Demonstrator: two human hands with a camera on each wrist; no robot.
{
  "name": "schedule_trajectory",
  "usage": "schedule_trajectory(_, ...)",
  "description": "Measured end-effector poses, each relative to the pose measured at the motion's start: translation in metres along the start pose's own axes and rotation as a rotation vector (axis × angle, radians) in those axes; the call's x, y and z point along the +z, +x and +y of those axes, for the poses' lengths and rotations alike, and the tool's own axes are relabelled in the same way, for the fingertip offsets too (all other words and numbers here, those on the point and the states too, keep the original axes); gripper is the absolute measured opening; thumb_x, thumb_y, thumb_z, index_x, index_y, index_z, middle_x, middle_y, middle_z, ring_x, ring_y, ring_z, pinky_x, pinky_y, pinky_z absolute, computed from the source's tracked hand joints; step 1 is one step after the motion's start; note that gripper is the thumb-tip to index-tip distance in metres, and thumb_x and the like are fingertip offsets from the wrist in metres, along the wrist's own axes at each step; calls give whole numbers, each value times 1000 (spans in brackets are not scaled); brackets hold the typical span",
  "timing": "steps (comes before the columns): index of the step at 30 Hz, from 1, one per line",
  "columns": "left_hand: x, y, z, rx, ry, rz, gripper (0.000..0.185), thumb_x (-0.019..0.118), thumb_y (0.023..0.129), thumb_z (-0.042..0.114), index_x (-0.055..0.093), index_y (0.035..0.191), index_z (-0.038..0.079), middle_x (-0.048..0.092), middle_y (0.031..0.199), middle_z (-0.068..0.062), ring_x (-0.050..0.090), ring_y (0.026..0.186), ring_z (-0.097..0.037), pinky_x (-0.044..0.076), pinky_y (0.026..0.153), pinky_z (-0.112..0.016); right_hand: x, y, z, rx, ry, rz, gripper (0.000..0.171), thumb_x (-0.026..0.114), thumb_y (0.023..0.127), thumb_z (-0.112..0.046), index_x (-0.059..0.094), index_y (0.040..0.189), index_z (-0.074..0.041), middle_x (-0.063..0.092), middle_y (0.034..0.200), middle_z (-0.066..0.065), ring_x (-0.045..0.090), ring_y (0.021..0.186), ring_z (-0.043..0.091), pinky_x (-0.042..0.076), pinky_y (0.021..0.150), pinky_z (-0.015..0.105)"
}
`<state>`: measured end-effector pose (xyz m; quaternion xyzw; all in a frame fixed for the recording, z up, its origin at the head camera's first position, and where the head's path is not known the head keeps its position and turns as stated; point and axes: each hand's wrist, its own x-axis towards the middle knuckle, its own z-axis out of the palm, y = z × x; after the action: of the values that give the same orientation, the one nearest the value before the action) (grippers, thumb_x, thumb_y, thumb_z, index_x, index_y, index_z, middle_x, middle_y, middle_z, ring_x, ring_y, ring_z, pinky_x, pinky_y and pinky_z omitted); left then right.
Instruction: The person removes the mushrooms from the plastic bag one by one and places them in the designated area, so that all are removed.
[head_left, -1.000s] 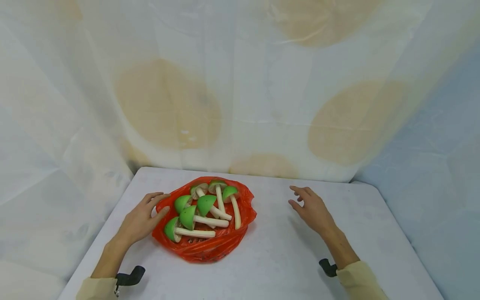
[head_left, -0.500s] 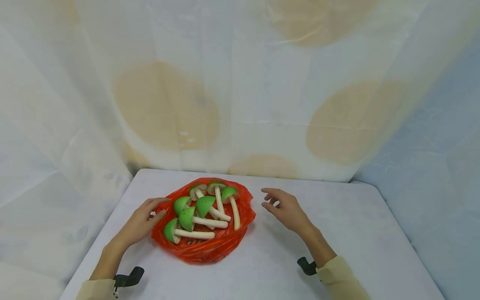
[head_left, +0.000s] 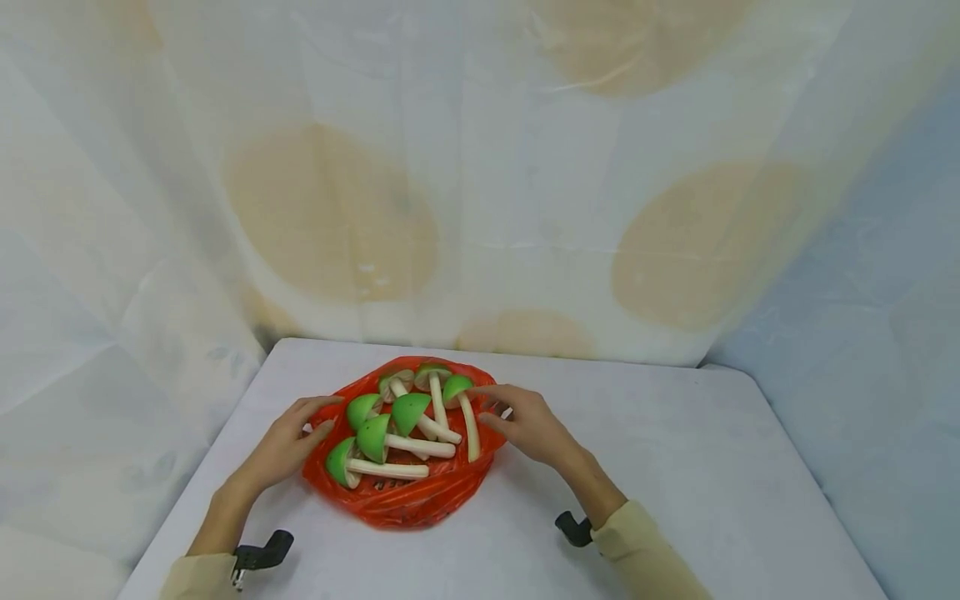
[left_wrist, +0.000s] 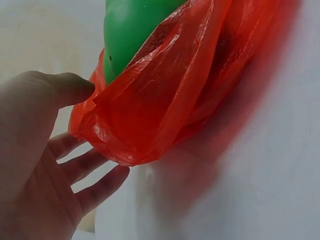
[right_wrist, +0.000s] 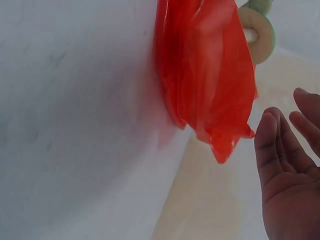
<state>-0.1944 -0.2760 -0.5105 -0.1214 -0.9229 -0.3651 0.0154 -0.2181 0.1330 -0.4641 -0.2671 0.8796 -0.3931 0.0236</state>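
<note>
Left hand: the left hand (head_left: 281, 444) lies with fingers relaxed and spread at the left rim of the red plastic bag (head_left: 408, 500); in the left wrist view its thumb (left_wrist: 70, 87) sits against the bag's edge and nothing is gripped.
Right hand: the right hand (head_left: 525, 425) is at the bag's right rim, fingers loosely extended, just beside the plastic; whether it touches cannot be told.
Bag: it lies open on the worktop (head_left: 675, 467), between the two hands.
Contents: toy mushrooms (head_left: 408, 433) with green caps and pale stems lie piled inside the bag.
Behind the bag: a pale curtain (head_left: 480, 167) with tan spots hangs.
</note>
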Motion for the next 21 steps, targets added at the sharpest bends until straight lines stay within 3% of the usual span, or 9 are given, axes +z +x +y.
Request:
schedule_trajectory(5, 2, 3, -1, -18, 4, -4, 40, 59, 103, 26, 55, 142, 17, 53, 139, -14, 54, 122, -32, 53, 91, -47, 11, 5, 0, 4, 27, -35, 38, 68, 97, -21, 63, 135, -20, 69, 105, -7, 62, 93, 11, 57, 75, 26)
schedule_trajectory(11, 5, 7, -4, 0, -9, -3, 40, 59, 103, 24, 54, 141, 16, 52, 139, -15, 53, 124, -35, 52, 94, -54, 19, 11, 0, 14, 45, -98, 36, 66, 98, -22, 62, 134, -27, 67, 106, -7, 63, 93, 13, 57, 68, 26)
schedule_trajectory(21, 10, 9, -9, 5, -40, 6, 39, 59, 103, 23, 55, 141, 16, 52, 140, -18, 49, 130, -40, 43, 104, -66, 34, 24, -2, 14, 26, -145, 35, 70, 96, -22, 66, 130, -16, 71, 109, 0, 62, 91, 12, 55, 75, 24)
